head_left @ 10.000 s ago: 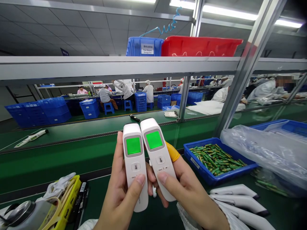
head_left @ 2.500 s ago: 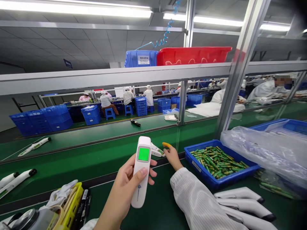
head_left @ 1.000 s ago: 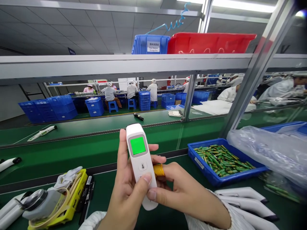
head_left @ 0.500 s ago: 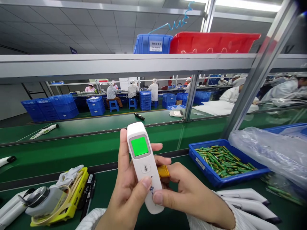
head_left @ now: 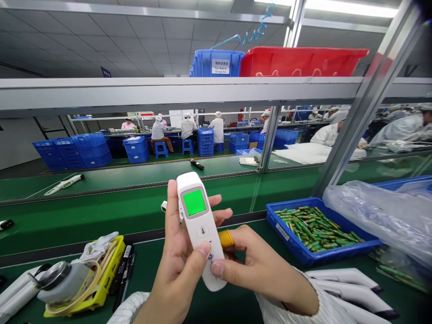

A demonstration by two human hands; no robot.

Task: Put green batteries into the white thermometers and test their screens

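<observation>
A white handheld thermometer [head_left: 203, 229] is held upright with a slight tilt, its square screen lit green. My left hand [head_left: 178, 261] wraps round it from the left, thumb on the front below the button and fingers behind. My right hand [head_left: 249, 265] grips its lower right side, thumb on the front; a yellow finger cover [head_left: 226, 238] shows on one of its fingers. The fingertips behind the device are partly hidden.
A blue tray [head_left: 288, 240] of green batteries lies at right, beside plastic bags [head_left: 367, 211]. White devices [head_left: 351, 288] lie at lower right. A yellow tray [head_left: 108, 279], pens and a bottle [head_left: 64, 283] stand at left. A metal post [head_left: 366, 94] rises at right.
Both hands and the thermometer have shifted slightly left and up. Another white item has come into view behind my left fingers, and the one at the far left edge has moved further out of view.
</observation>
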